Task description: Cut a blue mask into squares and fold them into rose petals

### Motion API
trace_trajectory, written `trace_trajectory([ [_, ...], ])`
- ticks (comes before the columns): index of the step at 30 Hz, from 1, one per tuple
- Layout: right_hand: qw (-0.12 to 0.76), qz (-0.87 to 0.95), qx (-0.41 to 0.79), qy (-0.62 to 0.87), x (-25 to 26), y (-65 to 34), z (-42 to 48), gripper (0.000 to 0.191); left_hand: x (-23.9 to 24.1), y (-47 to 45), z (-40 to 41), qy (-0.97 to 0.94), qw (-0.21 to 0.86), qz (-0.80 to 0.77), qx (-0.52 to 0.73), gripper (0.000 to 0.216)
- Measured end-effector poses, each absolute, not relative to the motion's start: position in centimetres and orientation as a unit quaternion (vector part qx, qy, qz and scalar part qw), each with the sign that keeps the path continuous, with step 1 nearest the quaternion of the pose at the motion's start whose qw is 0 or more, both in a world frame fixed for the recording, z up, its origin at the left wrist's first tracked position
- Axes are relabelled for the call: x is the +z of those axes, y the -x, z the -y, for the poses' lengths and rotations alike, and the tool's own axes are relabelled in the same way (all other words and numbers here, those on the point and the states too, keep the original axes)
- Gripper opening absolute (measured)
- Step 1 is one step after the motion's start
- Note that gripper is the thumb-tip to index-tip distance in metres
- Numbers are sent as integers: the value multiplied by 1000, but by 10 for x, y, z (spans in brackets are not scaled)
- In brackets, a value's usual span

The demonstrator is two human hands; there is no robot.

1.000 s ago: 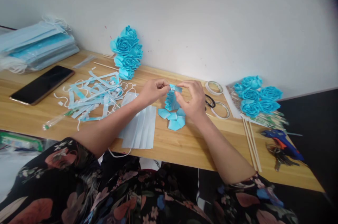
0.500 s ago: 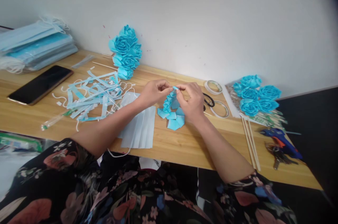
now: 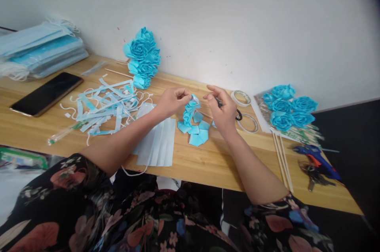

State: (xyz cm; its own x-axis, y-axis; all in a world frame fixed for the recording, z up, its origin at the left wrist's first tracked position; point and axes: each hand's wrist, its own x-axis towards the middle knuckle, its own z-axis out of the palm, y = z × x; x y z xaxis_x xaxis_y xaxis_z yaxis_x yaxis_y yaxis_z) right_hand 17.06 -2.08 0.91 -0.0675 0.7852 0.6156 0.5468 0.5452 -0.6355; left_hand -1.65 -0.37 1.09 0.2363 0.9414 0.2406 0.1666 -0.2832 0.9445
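My left hand (image 3: 175, 99) is closed in a pinch on the top end of a folded light-blue strip (image 3: 188, 115), which hangs down in pleats toward the wood. Several cut light-blue petal pieces (image 3: 198, 138) lie below it. To the right, my right hand (image 3: 222, 109) is raised apart from the strip, with thumb and index finger apart. Black-handled scissors (image 3: 239, 115) show behind that hand, mostly hidden; I see no grip on them. A pleated face mask (image 3: 158, 141) lies under my left forearm.
Mask strips and loops (image 3: 103, 105) are heaped at left, near a phone (image 3: 47, 93) and stacked masks (image 3: 38, 50). Blue fabric roses (image 3: 142, 58) stand against the wall; more roses (image 3: 280, 105) lie right. Tape rolls (image 3: 241, 98), sticks (image 3: 282, 161) and a glue gun (image 3: 319, 161) are rightward.
My right hand has let go of the strip's top and moved right, its fingers parting. My left hand stays on the strip, whose upper end is now more visible.
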Motion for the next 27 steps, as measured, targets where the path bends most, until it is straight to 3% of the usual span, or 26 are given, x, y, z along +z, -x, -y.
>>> trace_trajectory([
  [7, 437, 808, -18, 394, 9, -166, 22, 32, 4, 14, 2, -662, 445, -394, 456, 21],
  [16, 455, 777, -1, 434, 5, -169, 18, 37, 6, 15, 4, -698, 410, -382, 445, 24],
  [21, 457, 790, -47, 406, 7, -168, 20, 42, 11, 20, 5, -694, 385, -394, 464, 39],
  [27, 434, 811, -108, 378, 3, -169, 18, 49, 11, 18, 5, -680, 353, -401, 502, 22],
])
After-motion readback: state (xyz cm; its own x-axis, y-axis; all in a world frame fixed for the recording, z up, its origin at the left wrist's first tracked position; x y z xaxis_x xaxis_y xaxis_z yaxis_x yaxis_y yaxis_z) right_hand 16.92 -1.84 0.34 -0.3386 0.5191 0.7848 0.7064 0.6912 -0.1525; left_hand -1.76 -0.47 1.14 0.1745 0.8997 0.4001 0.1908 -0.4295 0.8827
